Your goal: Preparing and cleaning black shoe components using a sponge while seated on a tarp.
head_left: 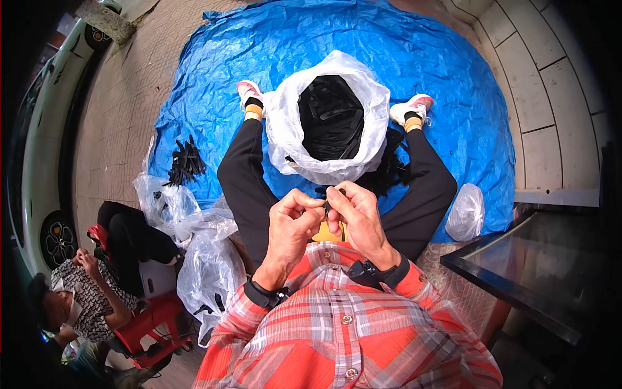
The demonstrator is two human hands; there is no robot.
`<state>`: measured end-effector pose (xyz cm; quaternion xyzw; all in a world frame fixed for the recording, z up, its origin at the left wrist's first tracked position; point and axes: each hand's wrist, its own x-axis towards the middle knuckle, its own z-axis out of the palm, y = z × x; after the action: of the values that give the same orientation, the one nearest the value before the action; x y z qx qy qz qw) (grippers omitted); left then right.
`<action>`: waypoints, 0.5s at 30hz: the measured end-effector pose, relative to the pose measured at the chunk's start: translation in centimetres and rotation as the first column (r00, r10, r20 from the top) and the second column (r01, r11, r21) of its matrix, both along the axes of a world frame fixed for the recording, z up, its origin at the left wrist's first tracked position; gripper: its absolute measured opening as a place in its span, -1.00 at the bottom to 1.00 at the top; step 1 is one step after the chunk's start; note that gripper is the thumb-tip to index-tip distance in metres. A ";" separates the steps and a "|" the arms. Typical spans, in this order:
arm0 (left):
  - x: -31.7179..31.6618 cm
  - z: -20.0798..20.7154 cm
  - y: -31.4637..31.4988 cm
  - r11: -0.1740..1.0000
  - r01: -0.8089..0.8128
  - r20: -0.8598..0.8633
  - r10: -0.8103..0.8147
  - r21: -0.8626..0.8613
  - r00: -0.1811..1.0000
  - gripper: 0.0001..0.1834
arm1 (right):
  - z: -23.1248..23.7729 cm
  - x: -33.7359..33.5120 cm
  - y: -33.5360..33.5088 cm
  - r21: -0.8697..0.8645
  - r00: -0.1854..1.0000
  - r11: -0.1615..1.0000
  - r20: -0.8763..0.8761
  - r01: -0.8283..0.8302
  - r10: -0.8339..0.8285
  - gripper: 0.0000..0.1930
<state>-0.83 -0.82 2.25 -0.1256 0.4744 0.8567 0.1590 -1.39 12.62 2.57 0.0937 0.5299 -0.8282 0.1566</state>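
Note:
Close in front of my chest, my left hand (289, 227) and my right hand (363, 217) meet, thumbs and fingertips pinched together. Between them is a small black piece (326, 206), mostly covered by the fingers, so its exact kind cannot be made out. Just beyond the hands, between my feet, stands a large clear plastic bag (285, 139) with its mouth rolled open. Long, thin black pieces (331, 117) fill it. More black pieces (391, 165) lie against the bag's right side, partly hidden by my leg.
A blue tarp (220, 58) spreads under everything, with a pile of black strips (186, 162) at left. Clear plastic bags (210, 266) lie to my left, a tied bag (465, 212) to my right. A dark-framed table (518, 272) stands right; a seated person (97, 285) and a car (48, 142) are left.

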 end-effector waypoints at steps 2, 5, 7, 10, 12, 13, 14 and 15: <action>0.0 0.0 -0.1 1.000 0.008 -0.015 -0.008 -0.005 1.000 -0.93 | 0.1 0.0 0.0 0.023 1.000 1.000 -0.011 -0.005 0.005 -0.75; 0.7 0.0 -0.2 1.000 0.005 0.003 -0.004 -0.028 1.000 -0.93 | 0.3 0.2 0.0 0.116 0.999 0.993 -0.034 -0.012 0.016 -0.75; 0.7 -0.3 0.2 0.991 -0.030 -0.059 0.022 -0.129 0.998 -0.93 | 0.7 0.5 -0.5 0.270 0.993 0.962 -0.118 0.036 -0.004 -0.77; 0.5 -0.7 0.8 0.966 -0.086 -0.157 0.048 -0.244 0.986 -0.92 | -0.2 0.4 -0.8 0.607 0.646 0.647 -0.730 0.462 0.223 -0.85; 1.0 -0.9 0.5 0.935 -0.145 -0.262 0.058 -0.323 0.963 -0.90 | -0.2 1.3 -0.8 0.655 0.611 0.590 -0.725 0.471 0.318 -0.88; 1.2 -1.3 0.2 0.945 -0.125 -0.262 0.044 -0.302 0.964 -0.85 | -0.2 1.4 -0.8 0.689 0.569 0.537 -0.716 0.486 0.403 -0.87; 0.9 -1.4 -0.1 0.946 -0.121 -0.258 0.042 -0.301 0.965 -0.85 | -0.1 1.2 -0.6 0.721 0.533 0.477 -0.693 0.503 0.486 -0.85; 0.3 -1.4 -0.5 0.979 -0.068 -0.167 0.035 -0.193 0.985 -0.84 | 0.3 1.4 -0.6 0.703 0.497 0.516 -0.711 0.489 0.498 -0.79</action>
<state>-0.52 -1.27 0.89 -0.0827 0.5654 0.8163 0.0840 0.03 11.97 2.85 -0.2732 0.8632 -0.3756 -0.1977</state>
